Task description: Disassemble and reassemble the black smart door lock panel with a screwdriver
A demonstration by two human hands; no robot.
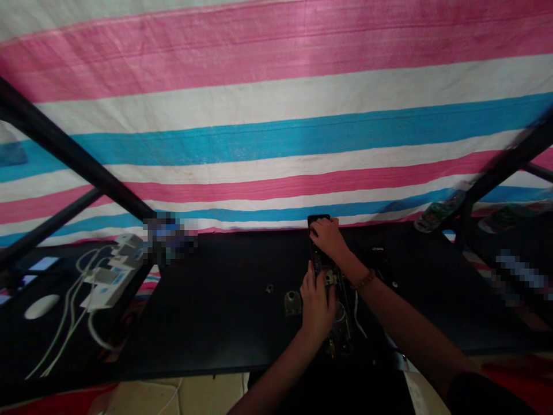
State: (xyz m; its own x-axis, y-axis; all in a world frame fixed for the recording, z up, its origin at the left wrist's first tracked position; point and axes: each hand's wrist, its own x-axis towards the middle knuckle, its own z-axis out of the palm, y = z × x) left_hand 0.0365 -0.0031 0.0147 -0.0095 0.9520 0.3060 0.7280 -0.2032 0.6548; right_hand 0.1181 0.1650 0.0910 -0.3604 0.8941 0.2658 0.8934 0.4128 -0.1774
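Note:
A long black panel (320, 260) with small parts along its face lies lengthwise on the dark table. My right hand (330, 237) is closed around its far end, with a beaded bracelet on the wrist. Lower down, my left hand (317, 300) grips the panel's near part. By the left fingertips sits a small metal piece (330, 278) with a round opening. Left of that hand lies a squarish metal plate (292, 303) with a hole, and farther left a small metal ring (269, 288). Dim light hides the details under the fingers.
A striped sheet (276, 138) hangs behind the black table (207, 311). White power strips (114, 282) with cables and a white mouse (42, 306) are at left. A plastic bottle (436, 216) leans near the right frame bar (496, 167). A thin white cable (358, 314) lies beside the panel.

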